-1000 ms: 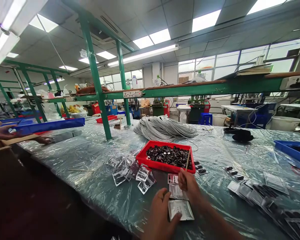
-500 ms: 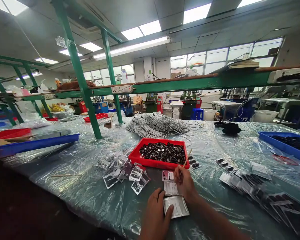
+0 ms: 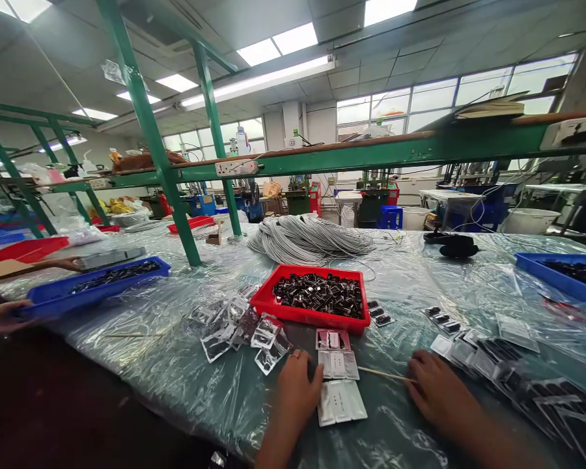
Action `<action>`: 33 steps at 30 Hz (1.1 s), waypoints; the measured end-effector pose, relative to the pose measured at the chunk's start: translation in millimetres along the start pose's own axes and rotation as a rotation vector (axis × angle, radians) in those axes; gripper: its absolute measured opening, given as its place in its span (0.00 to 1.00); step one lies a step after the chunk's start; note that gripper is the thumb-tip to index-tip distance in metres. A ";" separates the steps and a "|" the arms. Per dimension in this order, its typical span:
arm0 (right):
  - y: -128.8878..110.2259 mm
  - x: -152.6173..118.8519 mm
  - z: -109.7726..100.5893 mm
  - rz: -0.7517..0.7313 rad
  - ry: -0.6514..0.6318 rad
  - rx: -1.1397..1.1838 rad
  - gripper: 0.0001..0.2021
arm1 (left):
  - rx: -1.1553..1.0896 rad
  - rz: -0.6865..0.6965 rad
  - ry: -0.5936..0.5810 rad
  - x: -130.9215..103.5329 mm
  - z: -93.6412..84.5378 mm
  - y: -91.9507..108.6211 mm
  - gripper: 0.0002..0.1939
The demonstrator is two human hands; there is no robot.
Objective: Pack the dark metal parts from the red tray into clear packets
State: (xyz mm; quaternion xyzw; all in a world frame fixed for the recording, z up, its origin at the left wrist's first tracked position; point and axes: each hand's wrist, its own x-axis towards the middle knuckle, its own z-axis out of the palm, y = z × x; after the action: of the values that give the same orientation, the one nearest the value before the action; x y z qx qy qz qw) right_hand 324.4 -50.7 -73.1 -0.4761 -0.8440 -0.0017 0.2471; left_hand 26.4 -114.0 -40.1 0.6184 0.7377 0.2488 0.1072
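Observation:
A short column of silver foil packets (image 3: 342, 400), joined in a strip with a pink-printed one (image 3: 333, 339) at its top end, lies flat on the plastic-covered table. Beside its left edge rests my left hand (image 3: 295, 391), thumb and fingers apart, holding nothing; the thumb tip is close to the packets. To the right of the strip, my right hand (image 3: 439, 391) is low over the table. Its fingers are closed on one end of a thin wooden stick (image 3: 383, 373), which points left to the packets.
Beyond the packets stands a red tray (image 3: 312, 318) of small black parts, with coiled grey cable (image 3: 307, 240) behind. Loose foil packets (image 3: 227, 326) lie left, stacked packets (image 3: 488, 358) right. Another person's hand (image 3: 4, 316) touches a blue tray (image 3: 97, 296) at left.
My right hand has moved right, off the packets, and the stick has gone from upright to nearly flat. My left hand has shifted up off the lower packet. The co-worker's blue tray has tilted into view.

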 end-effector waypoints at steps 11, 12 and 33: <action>-94.1 64.6 21.4 0.038 -0.151 0.134 0.09 | -0.094 0.007 0.020 3.8 10.1 6.8 0.06; -93.1 65.8 24.6 0.036 -0.126 0.156 0.08 | -0.117 0.014 0.034 2.0 9.4 6.8 0.06; -147.3 77.7 -39.2 -0.124 -0.050 1.000 0.06 | -0.766 0.244 0.397 -43.6 -67.4 4.2 0.10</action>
State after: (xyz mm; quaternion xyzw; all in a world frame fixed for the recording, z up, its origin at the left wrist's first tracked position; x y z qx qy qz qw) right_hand 189.2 -78.1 28.0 -0.2484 -0.7739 0.3995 0.4240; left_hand 7.8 -171.4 13.0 0.5568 0.5203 0.6287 0.1546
